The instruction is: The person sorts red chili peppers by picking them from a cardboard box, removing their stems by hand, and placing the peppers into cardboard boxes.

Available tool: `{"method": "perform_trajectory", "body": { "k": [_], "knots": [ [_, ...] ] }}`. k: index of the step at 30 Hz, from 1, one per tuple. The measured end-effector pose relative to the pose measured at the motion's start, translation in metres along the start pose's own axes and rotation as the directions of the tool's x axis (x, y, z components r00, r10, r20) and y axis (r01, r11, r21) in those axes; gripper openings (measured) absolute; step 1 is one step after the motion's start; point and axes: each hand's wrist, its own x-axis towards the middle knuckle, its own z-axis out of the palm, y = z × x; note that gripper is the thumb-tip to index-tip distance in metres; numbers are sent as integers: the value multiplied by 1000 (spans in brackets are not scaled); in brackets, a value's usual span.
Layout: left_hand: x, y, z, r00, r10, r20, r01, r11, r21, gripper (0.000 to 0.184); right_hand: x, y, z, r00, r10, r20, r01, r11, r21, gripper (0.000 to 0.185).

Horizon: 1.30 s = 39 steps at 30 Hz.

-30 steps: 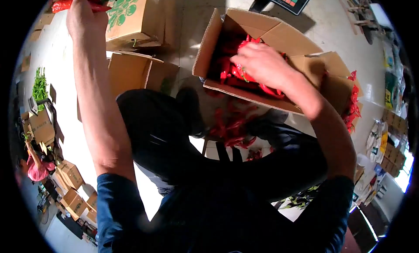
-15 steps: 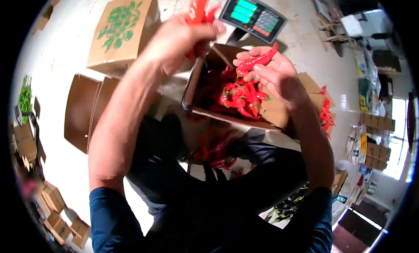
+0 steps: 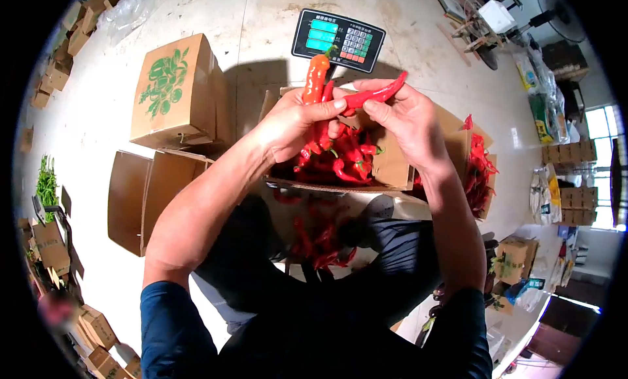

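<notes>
Held an orange pepper (image 3: 314,78) in the left hand (image 3: 286,128), fingers closed around its lower part, stem end up, with more red peppers bunched against the palm. Pinched a red pepper (image 3: 383,94) between thumb and fingers of the right hand (image 3: 413,122), its tip angled toward the upper right and its other end at the left thumb. Held both hands close together above the pepper box (image 3: 391,162). Showed heaped peppers (image 3: 353,158) inside that box, toward its near edge, with bare cardboard at the right.

Had a scale display (image 3: 338,40) just beyond the far edge of the pepper box, its screens lit green. Included a side box (image 3: 461,158) next to its right edge, with red peppers (image 3: 482,166) piled high at the right end. Displayed a printed box (image 3: 167,91) and an open box (image 3: 127,202) to the left, the latter nearer the body. Included greens (image 3: 46,189) near the left edge of the floor (image 3: 261,19). Showed loose peppers (image 3: 320,241) between the legs, below the near edge of the pepper box; could not tell what bore them.
</notes>
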Motion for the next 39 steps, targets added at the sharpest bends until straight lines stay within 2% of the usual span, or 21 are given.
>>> {"method": "perform_trajectory", "body": {
  "k": [3,4,8,11,13,16,19,23,31,39],
  "knots": [
    [9,-1,-5,1000,20,-14,-19,995,94,22,-1,-9,-16,993,90,-80,-106,967,-232,24],
    [12,-1,-4,999,23,-41,-17,991,135,32,1,-4,-19,995,60,-80,-72,984,-163,22],
    [18,-4,6,992,108,-72,-102,992,79,39,0,-1,-26,994,54,-99,-65,991,-118,23],
    [19,1,12,1000,18,7,-18,999,39,35,1,4,-38,991,78,-104,-83,996,-42,25],
    [21,-3,15,999,49,-8,-49,998,47,32,0,7,-43,994,87,-67,-86,996,15,27],
    [22,-7,17,992,115,-44,-110,988,109,29,-3,4,-45,990,137,-45,-136,991,20,28],
    [21,-7,19,983,164,-86,-145,970,197,28,-4,9,-43,985,122,-121,-118,992,36,29],
    [21,-9,21,968,219,-121,-183,949,258,29,-3,9,-46,987,103,-121,-114,989,-96,30],
    [18,-6,17,969,208,-131,-165,946,280,30,4,20,-51,988,143,-53,-140,989,52,33],
    [15,-5,11,967,214,-136,-176,953,248,28,2,15,-42,992,76,-105,-78,997,-15,32]
  ]
}}
